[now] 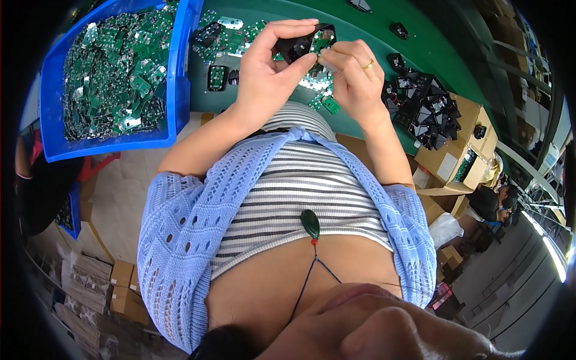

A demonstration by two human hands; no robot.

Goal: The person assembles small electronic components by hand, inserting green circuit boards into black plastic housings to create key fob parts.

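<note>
My left hand (271, 63) is wrapped round a black plastic housing (290, 49), held up over the green bench. A green circuit board (323, 39) shows at the housing's right side. The fingers of my right hand (355, 75) are pinched together at the lower edge of that board; they cover what lies between their tips. Loose circuit boards (329, 104) lie on the bench just below my hands, and more boards (241, 41) are spread behind my left hand. A black housing with a board in it (217, 78) rests left of my left wrist.
A blue bin (177, 72) heaped with green circuit boards stands at the left. Black plastic parts (429, 108) are piled on the right of the green bench (372, 24), beside a cardboard box (456, 141). Other people sit at the far left and far right.
</note>
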